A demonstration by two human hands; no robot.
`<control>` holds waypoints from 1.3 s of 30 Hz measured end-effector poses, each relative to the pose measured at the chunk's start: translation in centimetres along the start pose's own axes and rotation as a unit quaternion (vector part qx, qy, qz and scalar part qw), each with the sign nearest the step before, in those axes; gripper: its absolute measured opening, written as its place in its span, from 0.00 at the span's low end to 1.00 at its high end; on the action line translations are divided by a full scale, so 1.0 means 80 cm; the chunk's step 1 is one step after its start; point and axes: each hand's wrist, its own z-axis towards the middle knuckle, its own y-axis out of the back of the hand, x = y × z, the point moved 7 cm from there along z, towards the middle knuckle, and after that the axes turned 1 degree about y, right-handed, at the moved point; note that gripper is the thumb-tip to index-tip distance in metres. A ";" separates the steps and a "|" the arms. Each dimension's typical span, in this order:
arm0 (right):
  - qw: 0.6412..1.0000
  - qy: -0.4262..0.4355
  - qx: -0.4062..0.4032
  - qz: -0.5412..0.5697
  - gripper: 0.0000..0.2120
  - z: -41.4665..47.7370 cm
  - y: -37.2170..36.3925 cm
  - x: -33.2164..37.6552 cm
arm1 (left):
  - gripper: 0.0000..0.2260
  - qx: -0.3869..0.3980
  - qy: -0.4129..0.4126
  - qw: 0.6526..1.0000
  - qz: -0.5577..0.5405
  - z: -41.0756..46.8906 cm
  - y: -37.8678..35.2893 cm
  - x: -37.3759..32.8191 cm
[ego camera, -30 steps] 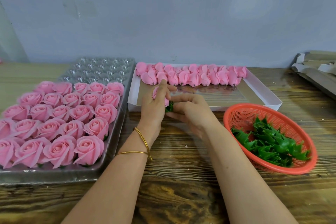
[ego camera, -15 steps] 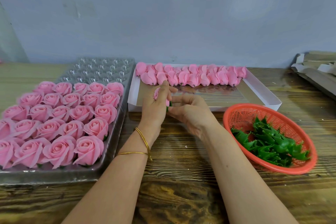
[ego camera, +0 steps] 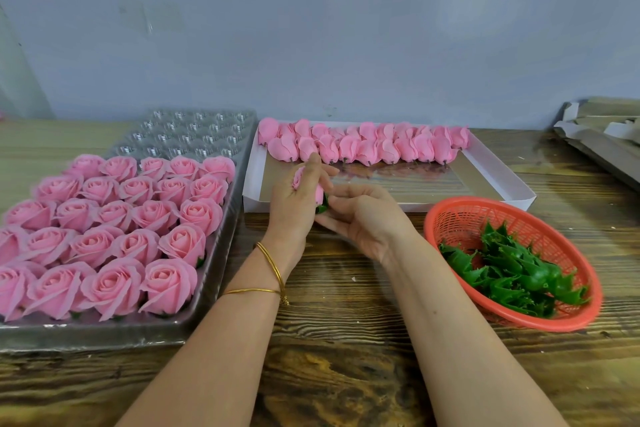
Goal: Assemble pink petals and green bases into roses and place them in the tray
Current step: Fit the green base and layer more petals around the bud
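The left hand [ego camera: 294, 204] is gripping a pink petal bud [ego camera: 300, 179], fingers curling round it and hiding most of it, so only slivers of pink are showing between them. The right hand [ego camera: 360, 218] is pinching a small green plastic base [ego camera: 323, 207] against the bud's lower end; just a dark green scrap is peeking out between the two hands, and its shape is hard to make out. The bud's long axis is slanting from upper left to lower right, tip pointing away toward the far wall. Two thin gold bangles [ego camera: 273, 265] are circling the left wrist. Behind the hands a shallow white cardboard box [ego camera: 498, 180] is holding a row of loose pink buds [ego camera: 367, 147]. At lower right a round orange-red plastic basket [ego camera: 485, 215] is carrying a heap of green bases [ego camera: 512, 274]. At left a clear plastic cavity tray [ego camera: 194, 135] is holding finished pink roses [ego camera: 114, 225], its left edge running out of frame. Everything is resting on a dark-grained wooden table [ego camera: 346, 322].
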 end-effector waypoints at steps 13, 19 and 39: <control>0.998 -0.012 -0.005 0.065 0.10 0.002 0.001 -0.002 | 0.18 0.004 0.020 0.999 -0.032 -0.002 0.001 0.000; 0.992 -0.027 0.022 0.121 0.09 -0.001 -0.007 0.000 | 0.19 -0.001 0.051 0.998 -0.042 -0.002 0.004 0.004; 0.996 -0.053 0.050 0.051 0.14 -0.001 -0.004 -0.003 | 0.17 0.055 0.054 0.997 -0.021 -0.005 -0.002 0.000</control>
